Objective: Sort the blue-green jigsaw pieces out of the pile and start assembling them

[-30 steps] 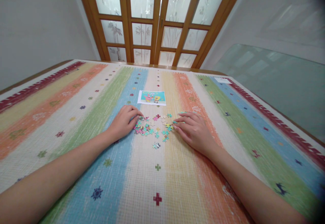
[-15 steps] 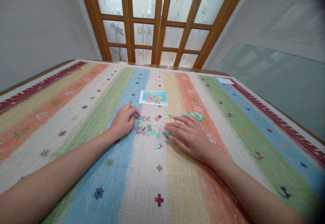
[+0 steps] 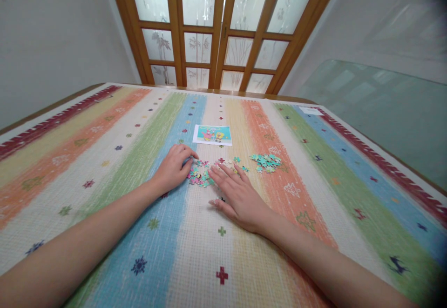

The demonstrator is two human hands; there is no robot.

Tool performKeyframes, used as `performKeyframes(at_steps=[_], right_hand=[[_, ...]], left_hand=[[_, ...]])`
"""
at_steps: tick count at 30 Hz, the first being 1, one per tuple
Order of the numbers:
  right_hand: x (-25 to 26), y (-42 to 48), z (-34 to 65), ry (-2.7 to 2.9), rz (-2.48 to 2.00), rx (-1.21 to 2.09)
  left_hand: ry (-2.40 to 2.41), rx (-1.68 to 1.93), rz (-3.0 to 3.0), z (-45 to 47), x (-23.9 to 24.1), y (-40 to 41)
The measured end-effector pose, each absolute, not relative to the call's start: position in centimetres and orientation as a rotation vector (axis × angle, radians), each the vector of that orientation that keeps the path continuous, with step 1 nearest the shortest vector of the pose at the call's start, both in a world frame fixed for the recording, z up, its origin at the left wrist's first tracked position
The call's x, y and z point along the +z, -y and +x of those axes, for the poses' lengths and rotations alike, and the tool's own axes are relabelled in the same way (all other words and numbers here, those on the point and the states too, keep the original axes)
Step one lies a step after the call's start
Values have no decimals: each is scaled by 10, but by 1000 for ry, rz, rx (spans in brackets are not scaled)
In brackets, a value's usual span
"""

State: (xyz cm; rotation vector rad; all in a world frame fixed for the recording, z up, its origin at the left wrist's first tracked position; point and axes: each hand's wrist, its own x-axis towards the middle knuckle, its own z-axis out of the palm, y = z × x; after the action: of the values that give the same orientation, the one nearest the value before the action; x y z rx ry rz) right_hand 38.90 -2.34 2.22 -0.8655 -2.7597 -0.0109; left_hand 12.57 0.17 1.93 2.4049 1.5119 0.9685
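Note:
Small jigsaw puzzle pieces [image 3: 199, 178], pink, teal and yellow, lie loosely between my two hands. At their left edge rests my left hand [image 3: 175, 167], its fingers bent together and the thumb close under the index finger. Whatever those fingertips may hold is too small to make out. My right hand [image 3: 240, 196] lies palm down with fingers stretched and thumb apart, covering some of the pieces. Beyond its knuckles, a denser pile of mostly teal puzzle pieces [image 3: 266, 162] sits to the right. A few loose pieces [image 3: 237, 160] show between.
A printed cartoon picture card [image 3: 213, 135] lies flat behind the pieces. The striped tablecloth [image 3: 206, 257] covers the table. A white paper slip [image 3: 311, 111] is at the far right. Wooden doors with frosted glass [image 3: 199, 47] stand past the table's far edge.
My right hand has moved left over the loose pieces, uncovering the teal pile on the right. My left hand has shifted slightly right, against the pieces.

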Motion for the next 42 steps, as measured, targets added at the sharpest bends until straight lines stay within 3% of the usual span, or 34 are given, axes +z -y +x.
performKeyframes(at_steps=[20, 35, 42], right_hand=[[17, 27, 388, 2725, -1013, 9], [16, 22, 392, 2523, -1098, 113], [27, -9, 383, 2591, -1015, -8]], left_hand=[[-1071, 568, 2571, 106, 38, -2], [-1108, 628, 2488, 106, 30, -3], [-1100, 629, 2480, 106, 29, -4]])
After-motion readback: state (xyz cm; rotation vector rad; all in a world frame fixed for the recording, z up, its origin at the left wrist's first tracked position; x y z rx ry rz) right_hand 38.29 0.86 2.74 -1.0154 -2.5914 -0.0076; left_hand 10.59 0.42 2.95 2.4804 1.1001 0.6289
